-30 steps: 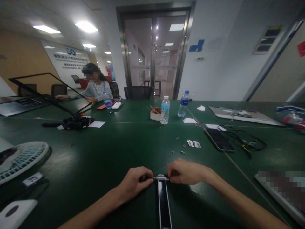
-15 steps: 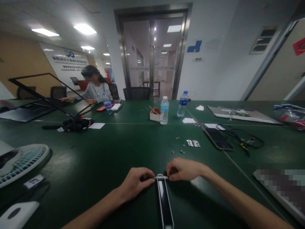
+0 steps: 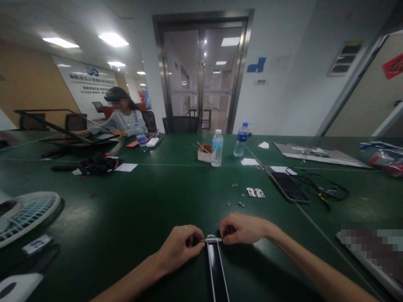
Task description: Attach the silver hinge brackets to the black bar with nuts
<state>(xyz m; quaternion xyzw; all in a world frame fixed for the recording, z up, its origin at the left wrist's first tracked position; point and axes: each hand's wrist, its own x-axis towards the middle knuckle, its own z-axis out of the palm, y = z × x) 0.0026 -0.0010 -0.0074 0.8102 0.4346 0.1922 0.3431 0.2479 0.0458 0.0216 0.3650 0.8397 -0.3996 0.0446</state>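
A long narrow black strip with a silver frame (image 3: 216, 268) lies on the green table (image 3: 141, 201), running away from me. My left hand (image 3: 181, 247) pinches the left side of its far end. My right hand (image 3: 241, 228) pinches the right side of that same end, where a small silver metal piece (image 3: 211, 239) sits between the fingertips. Both hands are closed around that end. Small screws or nuts (image 3: 241, 204) and a silver hinge part (image 3: 255, 192) lie just beyond my right hand.
Two water bottles (image 3: 217, 147) and a small box (image 3: 204, 152) stand mid-table. A phone (image 3: 289, 186) and black cables (image 3: 324, 188) lie to the right, a white fan (image 3: 25, 212) to the left. Another person (image 3: 121, 119) sits at the far left by a raised black frame (image 3: 63, 130).
My hands keep their pinch on the strip's far end. The view has shifted slightly. The other person's black frame has tilted lower toward the table.
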